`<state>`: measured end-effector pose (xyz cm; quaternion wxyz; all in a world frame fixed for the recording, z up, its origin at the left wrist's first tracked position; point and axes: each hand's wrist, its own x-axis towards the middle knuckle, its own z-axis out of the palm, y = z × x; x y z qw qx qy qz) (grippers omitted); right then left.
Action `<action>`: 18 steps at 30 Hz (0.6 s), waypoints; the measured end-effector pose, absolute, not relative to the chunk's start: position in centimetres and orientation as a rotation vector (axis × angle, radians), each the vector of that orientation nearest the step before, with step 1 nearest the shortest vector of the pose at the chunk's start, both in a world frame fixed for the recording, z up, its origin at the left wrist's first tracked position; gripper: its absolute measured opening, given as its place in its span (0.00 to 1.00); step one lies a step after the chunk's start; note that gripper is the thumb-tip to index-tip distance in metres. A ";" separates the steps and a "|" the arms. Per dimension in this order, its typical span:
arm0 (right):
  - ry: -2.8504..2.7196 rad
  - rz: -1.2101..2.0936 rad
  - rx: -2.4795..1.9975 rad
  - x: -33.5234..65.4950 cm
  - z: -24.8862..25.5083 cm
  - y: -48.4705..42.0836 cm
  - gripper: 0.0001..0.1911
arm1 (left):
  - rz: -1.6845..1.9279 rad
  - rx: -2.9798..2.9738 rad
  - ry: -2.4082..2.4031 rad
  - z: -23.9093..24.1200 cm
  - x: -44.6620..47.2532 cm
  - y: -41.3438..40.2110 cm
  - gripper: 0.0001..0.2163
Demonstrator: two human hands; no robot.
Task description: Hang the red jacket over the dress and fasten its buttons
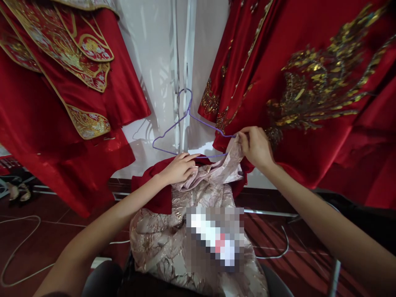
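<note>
A pale pink brocade garment (173, 243) with a red lining hangs in front of me, its top bunched up at a thin purple wire hanger (185, 115). My left hand (179, 167) is closed on the pink fabric just below the hanger's bottom bar. My right hand (255, 146) pinches the fabric's upper edge at the hanger's right shoulder. The hanger's hook rests on a white vertical rail (182, 62).
Red embroidered robes with gold trim hang at the left (62, 95) and at the right (309, 90). A white wall is behind. White cables (21, 243) lie on the dark red floor, and shoes (18, 192) sit at the far left.
</note>
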<state>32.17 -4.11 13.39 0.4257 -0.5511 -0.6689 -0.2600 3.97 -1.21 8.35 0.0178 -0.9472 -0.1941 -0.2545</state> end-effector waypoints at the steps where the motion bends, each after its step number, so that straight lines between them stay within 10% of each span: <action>1: -1.684 -0.610 -1.374 31.7 13.6 -3.4 0.14 | -0.853 -2.971 -0.604 8.4 4.3 -1.4 0.11; 18: -1.602 -0.319 -1.355 29.5 14.9 -0.7 0.22 | -1.938 -1.978 -1.893 5.1 -5.5 6.2 0.14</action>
